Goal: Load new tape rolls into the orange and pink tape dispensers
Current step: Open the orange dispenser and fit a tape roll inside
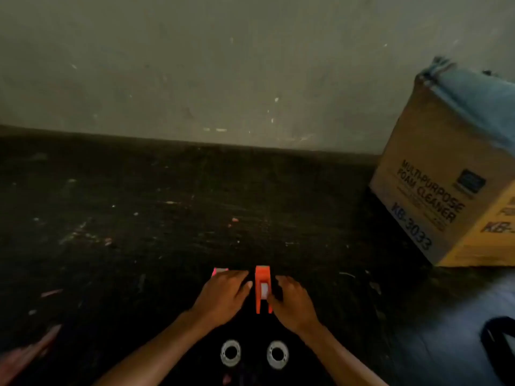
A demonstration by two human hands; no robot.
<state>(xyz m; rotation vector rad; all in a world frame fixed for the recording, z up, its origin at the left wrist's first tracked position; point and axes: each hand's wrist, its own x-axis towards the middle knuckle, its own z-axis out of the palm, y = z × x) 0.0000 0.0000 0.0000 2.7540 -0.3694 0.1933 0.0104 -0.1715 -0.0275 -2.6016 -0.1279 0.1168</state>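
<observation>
Orange plastic is the brightest thing here: the small orange tape dispenser [263,288] stands upright on the dark, scratched floor [139,218], near its front edge and about in the middle, with a pale strip showing in its open top. The right hand [292,300] lies against its right side, fingers curled and touching the plastic, but I cannot tell if they truly grip it. The left hand [223,293] is just beside its left side, fingers bent downward and loosely closed; it covers most of the small pink tape dispenser [220,271], of which only the far end shows. Whether this hand holds the pink one, I cannot tell.

Two new rolls of clear tape with white cores, the left roll [230,353] and the right roll [277,353], lie flat side by side, closer to the front edge, between the forearms, and touched by no hand.

I judge that the task is at its beginning: both dispensers are being set or steadied, and no new roll is inside yet. The next move probably calls for one hand to hold the orange dispenser firm while the other picks up a roll and fits it in.

At the far right corner, against the grey wall [223,65], a brown cardboard box [434,196] stands. Its print reads "MULTI-PURPOSE FOAM CLEANER" and "KB-3033"; the smaller lines are too blurred.
</observation>
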